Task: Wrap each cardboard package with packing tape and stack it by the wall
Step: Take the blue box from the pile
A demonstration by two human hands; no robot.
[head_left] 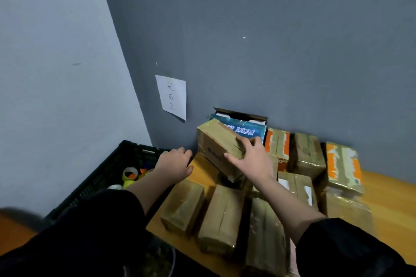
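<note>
Right hand [247,159] first: your fingers curl over the top near corner of the taped package [219,148], thumb along its side face, and you hold it tilted against the pile by the wall [270,51]. It sits at the back left of the desk [387,204], resting partly on other packages, just in front of a blue printed box [243,129]. Carried in one hand, it is probably light, and the cardboard looks stiff enough to keep its shape. The glossy tape skin will likely be slick, so grip across an edge or corner rather than on a flat face, and avoid squeezing the long sides where a thin box could dent. Your left hand [174,162] lies flat, fingers relaxed, holding nothing, at the desk's back corner beside the dark crate [105,177]; it is free to steady the low end. Around the package lie more wrapped packages [221,218], two with orange print [343,168]. Tape rolls [130,174] sit in the crate. A paper note [172,96] hangs on the wall above.
</note>
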